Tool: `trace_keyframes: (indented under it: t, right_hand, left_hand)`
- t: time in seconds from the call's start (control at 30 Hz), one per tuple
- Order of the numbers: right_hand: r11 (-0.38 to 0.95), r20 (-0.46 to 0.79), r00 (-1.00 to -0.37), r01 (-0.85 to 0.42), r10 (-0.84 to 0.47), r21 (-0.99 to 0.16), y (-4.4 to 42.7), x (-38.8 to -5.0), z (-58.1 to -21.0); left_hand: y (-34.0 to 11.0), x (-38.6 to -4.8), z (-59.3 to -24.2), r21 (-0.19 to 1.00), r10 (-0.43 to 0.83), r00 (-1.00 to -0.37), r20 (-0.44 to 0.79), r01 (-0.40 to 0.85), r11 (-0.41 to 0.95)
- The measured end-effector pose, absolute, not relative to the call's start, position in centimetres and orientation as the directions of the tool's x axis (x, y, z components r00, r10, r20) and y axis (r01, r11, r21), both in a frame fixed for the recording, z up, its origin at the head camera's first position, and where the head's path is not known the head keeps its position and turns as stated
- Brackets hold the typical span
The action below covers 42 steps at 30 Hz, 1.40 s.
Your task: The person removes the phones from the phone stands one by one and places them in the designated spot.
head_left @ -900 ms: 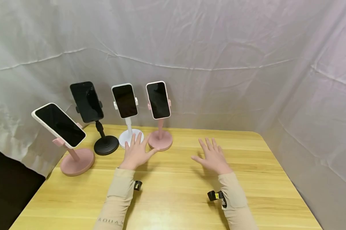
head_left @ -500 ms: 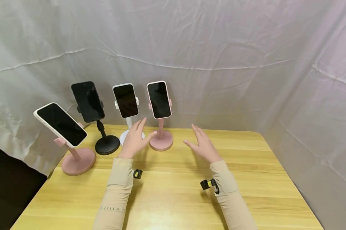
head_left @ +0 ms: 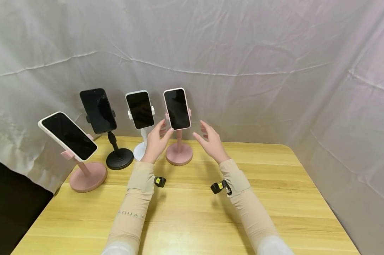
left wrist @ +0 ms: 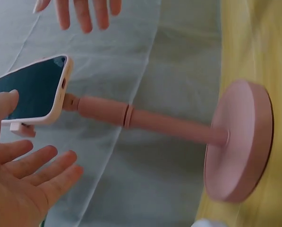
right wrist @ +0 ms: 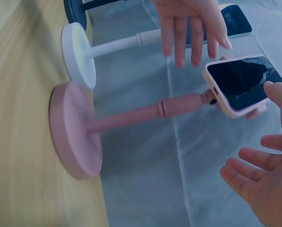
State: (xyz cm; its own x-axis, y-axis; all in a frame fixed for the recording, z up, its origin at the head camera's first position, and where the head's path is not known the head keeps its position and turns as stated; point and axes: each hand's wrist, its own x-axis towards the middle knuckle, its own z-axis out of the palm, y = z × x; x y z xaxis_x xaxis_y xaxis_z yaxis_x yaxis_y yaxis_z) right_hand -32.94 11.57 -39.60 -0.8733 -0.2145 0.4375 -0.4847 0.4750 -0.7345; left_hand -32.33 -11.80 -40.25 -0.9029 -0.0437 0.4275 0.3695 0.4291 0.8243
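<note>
A phone in a pale pink case (head_left: 177, 108) is clamped upright in a pink phone stand (head_left: 179, 154) near the table's back edge. To its left, my left hand (head_left: 156, 143) is raised with relaxed fingers spread. My right hand (head_left: 212, 142) faces it from the other side, fingers bent lightly. Neither hand holds anything. In the left wrist view the left fingers (left wrist: 55, 177) show below the phone (left wrist: 34, 90), apart from its clamp. The right wrist view has the right fingers (right wrist: 254, 170) near the phone (right wrist: 242, 85), with a gap below it.
Left of the left hand stand a white stand (head_left: 139, 152) with a phone (head_left: 140, 109), a black stand (head_left: 119, 159) with a black phone (head_left: 98, 111), and another pink stand (head_left: 88, 177) with a tilted phone (head_left: 68, 136). A grey cloth (head_left: 236, 53) hangs behind the wooden table (head_left: 192, 219).
Both hands have moved forward and up from over the table. They have come closer together, now on either side of the rightmost phone. The stands have not moved.
</note>
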Motion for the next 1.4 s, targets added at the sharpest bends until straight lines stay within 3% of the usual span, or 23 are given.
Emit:
trace_keyframes:
  t: [0.57, 0.77, 1.4]
  right_hand:
    - [0.305, 0.406, -0.901, -0.433, -0.152, -0.848, 7.7, -34.6, -36.8]
    - [0.248, 0.400, -0.906, -0.423, -0.138, -0.872, 7.9, -34.1, -36.6]
    - [0.379, 0.482, -0.875, -0.464, -0.051, -0.801, 11.0, -29.4, -36.6]
  left_hand:
    - [-10.7, -35.2, -38.7, 0.935, -0.188, -0.916, 0.354, 0.345, 0.078]
    - [-10.1, -35.1, -38.5, 0.921, -0.220, -0.895, 0.388, 0.380, 0.083]
    - [-6.7, -30.9, -38.4, 0.893, -0.201, -0.873, 0.445, 0.416, 0.173]
